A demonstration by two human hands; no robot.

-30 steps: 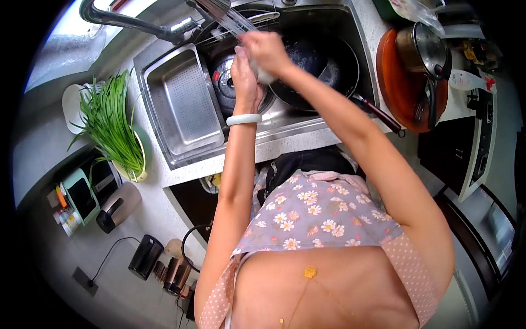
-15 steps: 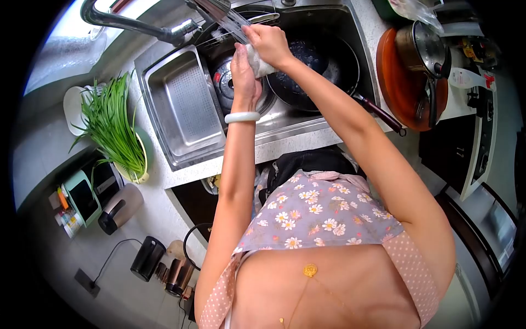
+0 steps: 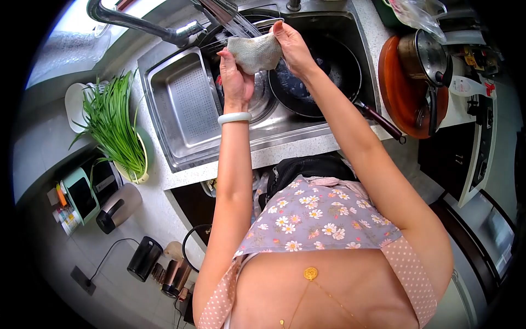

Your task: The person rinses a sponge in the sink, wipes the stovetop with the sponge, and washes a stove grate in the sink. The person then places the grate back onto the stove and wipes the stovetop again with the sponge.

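Note:
A whitish cloth (image 3: 255,54) is spread between my two hands over the sink, under water streaming from the faucet (image 3: 189,32). My left hand (image 3: 235,79), with a pale bangle at the wrist, grips the cloth's left edge. Its right edge is pinched between the thumb and fingers of my right hand (image 3: 294,49). Below and to the right of the cloth, a black frying pan (image 3: 307,93) with a dark red handle lies in the sink. A perforated steel tray (image 3: 183,98) fills the sink's left part.
Green chives (image 3: 112,118) lie in a pale basket on the left counter. Kettles (image 3: 145,257) stand at the lower left. On the right counter, a lidded pot (image 3: 422,52) rests on a round reddish-brown board (image 3: 392,82), near a spray bottle (image 3: 468,86).
My hands have moved apart, and the bunched cloth is now stretched open between them. My right hand has shifted to the right.

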